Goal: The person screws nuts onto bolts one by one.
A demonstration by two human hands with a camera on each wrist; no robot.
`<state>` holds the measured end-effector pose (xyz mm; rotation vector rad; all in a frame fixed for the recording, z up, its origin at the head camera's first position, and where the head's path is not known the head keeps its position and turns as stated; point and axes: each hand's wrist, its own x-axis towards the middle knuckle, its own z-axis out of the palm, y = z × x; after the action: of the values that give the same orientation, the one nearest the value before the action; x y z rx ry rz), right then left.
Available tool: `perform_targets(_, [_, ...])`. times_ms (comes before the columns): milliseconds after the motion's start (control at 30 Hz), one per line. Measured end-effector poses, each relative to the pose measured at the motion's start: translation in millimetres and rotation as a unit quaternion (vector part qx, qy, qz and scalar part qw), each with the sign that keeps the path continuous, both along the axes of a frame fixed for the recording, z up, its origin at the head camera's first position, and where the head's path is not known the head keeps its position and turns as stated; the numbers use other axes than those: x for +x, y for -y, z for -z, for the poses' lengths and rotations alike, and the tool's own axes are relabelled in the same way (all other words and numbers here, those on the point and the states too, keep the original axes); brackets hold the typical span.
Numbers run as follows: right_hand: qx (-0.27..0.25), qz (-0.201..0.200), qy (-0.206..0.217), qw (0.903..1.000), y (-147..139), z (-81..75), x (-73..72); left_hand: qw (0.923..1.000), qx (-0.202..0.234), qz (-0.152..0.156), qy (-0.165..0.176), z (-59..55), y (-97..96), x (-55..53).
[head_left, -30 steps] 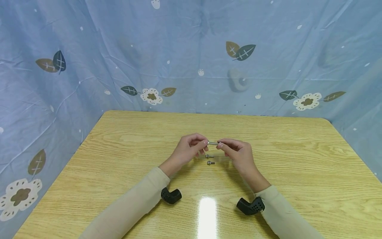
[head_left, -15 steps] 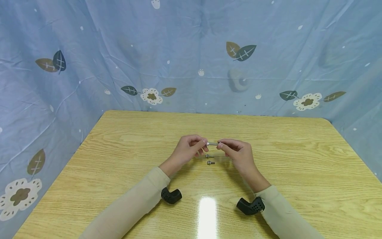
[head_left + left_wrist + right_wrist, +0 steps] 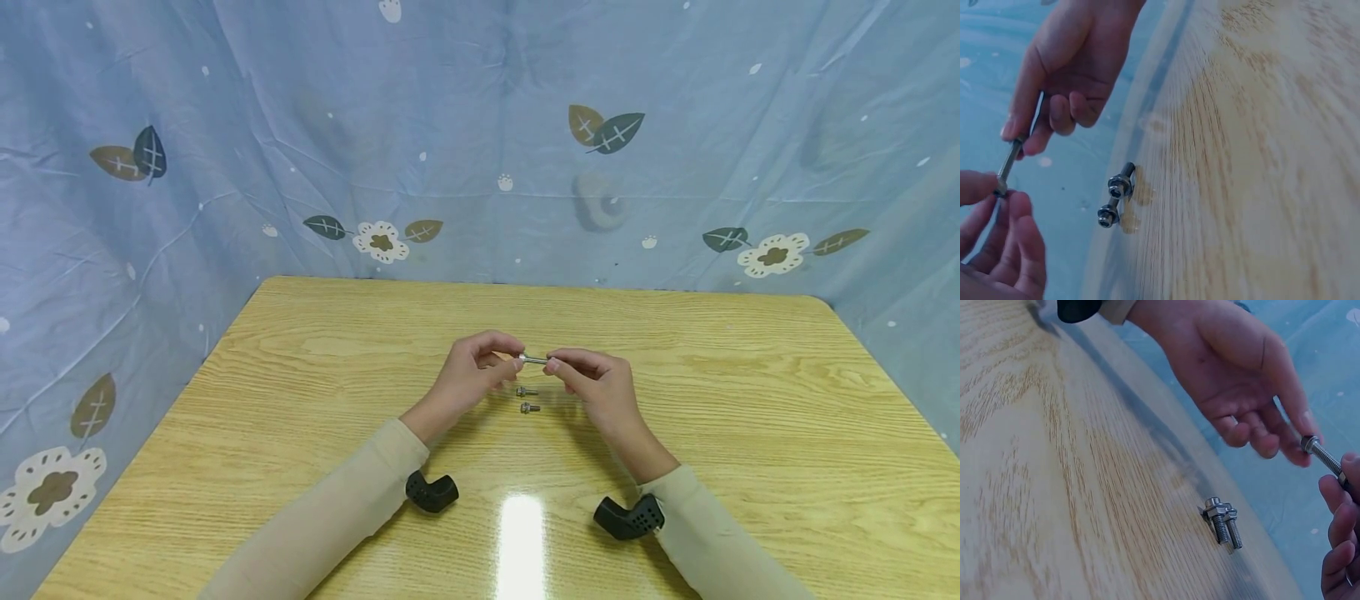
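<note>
Above the table, a silvery threaded bolt (image 3: 535, 360) is held between both hands, lying nearly level. My left hand (image 3: 468, 375) has thumb and fingertips at its head end, which shows in the right wrist view as a round bolt head (image 3: 1308, 444). Thumb and forefinger of my right hand (image 3: 606, 392) pinch the opposite end, largely covering it. Just below the hands, two more bolts, a farther one (image 3: 527, 392) and a nearer one (image 3: 530, 408), lie side by side on the wood, their heads to the left. Each carries a nut or washer close to its head.
The wooden table (image 3: 300, 400) runs back to a blue patterned curtain (image 3: 480, 150). A black camera mount (image 3: 431, 492) sits on the left wrist, another black mount (image 3: 630, 517) on the right. Light glares off the table's near middle.
My left thumb and forefinger shift around the bolt's head and spread a little apart. The bolt stays between the hands; my right hand and the two lying bolts keep their places.
</note>
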<state>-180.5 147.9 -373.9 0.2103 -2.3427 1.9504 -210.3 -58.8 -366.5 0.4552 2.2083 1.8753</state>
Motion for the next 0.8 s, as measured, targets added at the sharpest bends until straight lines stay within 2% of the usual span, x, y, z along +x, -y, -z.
perform_targets(233, [0.003, 0.005, 0.009, 0.9999, 1.1, -0.4, 1.2, 0.9992, -0.019, 0.006, 0.033, 0.6, -0.1, -0.8])
perform_targets(567, [0.002, 0.009, 0.015, 0.9998, 1.6, -2.0, 1.2, 0.9997, -0.013, 0.020, 0.003, -1.4, 0.9, 0.7])
perform_targets(800, [0.005, 0.010, 0.016, 0.9998, 1.7, -2.1, 1.4, 0.9986, -0.033, 0.029, 0.030, -2.6, 0.6, 0.8])
